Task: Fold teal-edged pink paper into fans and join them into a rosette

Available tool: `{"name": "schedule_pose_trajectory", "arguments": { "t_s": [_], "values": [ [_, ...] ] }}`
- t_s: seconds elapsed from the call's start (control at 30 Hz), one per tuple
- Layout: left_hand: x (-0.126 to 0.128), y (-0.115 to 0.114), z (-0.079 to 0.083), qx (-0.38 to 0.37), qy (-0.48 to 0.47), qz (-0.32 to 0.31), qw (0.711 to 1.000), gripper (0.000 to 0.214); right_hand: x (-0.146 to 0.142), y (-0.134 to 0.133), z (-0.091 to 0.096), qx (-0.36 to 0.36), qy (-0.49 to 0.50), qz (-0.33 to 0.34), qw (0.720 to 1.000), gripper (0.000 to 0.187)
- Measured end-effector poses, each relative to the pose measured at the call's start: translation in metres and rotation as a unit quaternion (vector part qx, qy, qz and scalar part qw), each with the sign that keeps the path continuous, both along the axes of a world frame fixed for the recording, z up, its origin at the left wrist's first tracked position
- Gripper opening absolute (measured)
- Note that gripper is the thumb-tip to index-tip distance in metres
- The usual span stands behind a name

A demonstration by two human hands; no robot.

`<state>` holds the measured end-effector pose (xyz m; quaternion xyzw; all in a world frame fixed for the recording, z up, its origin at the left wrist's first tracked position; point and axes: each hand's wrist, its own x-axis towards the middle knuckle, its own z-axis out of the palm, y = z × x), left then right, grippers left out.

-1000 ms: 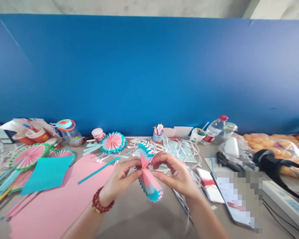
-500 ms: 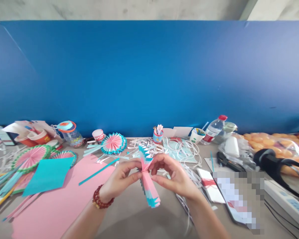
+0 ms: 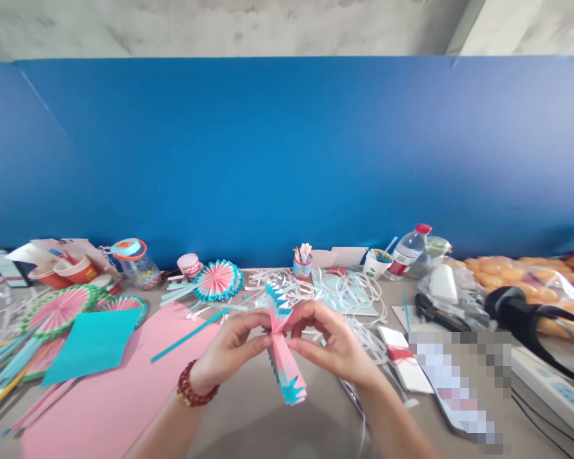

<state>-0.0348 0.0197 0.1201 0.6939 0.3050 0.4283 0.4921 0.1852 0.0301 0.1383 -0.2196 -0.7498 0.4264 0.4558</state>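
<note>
A pleated pink paper strip with blue zigzag ends [image 3: 287,360] is held upright-slanting above the table, pinched narrow at its middle. My left hand [image 3: 242,341] grips its waist from the left, thumb and fingers closed on the folds. From the other side my right hand [image 3: 328,341] pinches the same waist, fingers curled. Both ends of the folded paper fan out slightly, above and below the fingers. Behind it lies a finished-looking round pink and blue paper rosette [image 3: 219,280]. Left of my hands, a thin blue paper strip [image 3: 190,336] rests across a pink sheet [image 3: 119,389].
At left are a blue sheet [image 3: 95,344], a green-edged rosette [image 3: 60,309] and paper cups [image 3: 79,271]. White paper strips [image 3: 358,290], a pen cup [image 3: 302,262] and a water bottle [image 3: 408,252] stand or lie behind. A power strip [image 3: 555,382] sits at right.
The camera view has tilted up slightly, so the scene sits a little lower. Both hands keep their pinch on the pleated paper, whose lower end has spread slightly.
</note>
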Motion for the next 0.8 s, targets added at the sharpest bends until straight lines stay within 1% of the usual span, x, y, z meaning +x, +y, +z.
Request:
{"name": "schedule_pose_trajectory", "arguments": {
  "t_s": [0.13, 0.2, 0.27, 0.37, 0.43, 0.5, 0.57, 0.63, 0.8],
  "values": [
    [-0.001, 0.000, -0.002, -0.004, 0.000, 0.008, 1.000, 0.018, 0.000, -0.001, 0.003, 0.027, -0.023, -0.017, 0.999, 0.015],
    [-0.002, 0.000, -0.002, -0.003, 0.003, 0.015, 1.000, 0.017, 0.000, -0.001, 0.003, 0.056, -0.026, -0.019, 0.998, 0.016],
    [-0.002, 0.000, 0.000, 0.004, 0.015, 0.017, 1.000, 0.017, 0.001, 0.001, 0.005, 0.115, -0.032, -0.010, 0.993, 0.015],
    [-0.002, 0.000, 0.001, 0.012, 0.030, 0.023, 0.999, 0.019, 0.006, 0.003, 0.008, 0.221, -0.059, -0.004, 0.973, 0.018],
    [-0.002, -0.001, 0.001, 0.009, 0.030, 0.024, 0.999, 0.020, 0.009, 0.004, 0.010, 0.266, -0.081, -0.013, 0.961, 0.020],
    [-0.001, -0.001, 0.001, 0.007, 0.029, 0.014, 0.999, 0.020, 0.011, 0.005, 0.011, 0.290, -0.086, -0.018, 0.953, 0.020],
    [0.000, -0.001, 0.001, 0.008, 0.027, 0.001, 1.000, 0.020, 0.010, 0.005, 0.012, 0.293, -0.071, -0.015, 0.953, 0.021],
    [0.001, -0.002, 0.002, 0.011, 0.021, -0.008, 1.000, 0.019, 0.006, 0.004, 0.012, 0.275, -0.043, -0.009, 0.961, 0.021],
    [0.001, -0.002, 0.007, 0.031, 0.009, -0.027, 0.999, 0.019, -0.003, 0.000, 0.010, 0.181, 0.016, -0.019, 0.983, 0.008]
  ]
}}
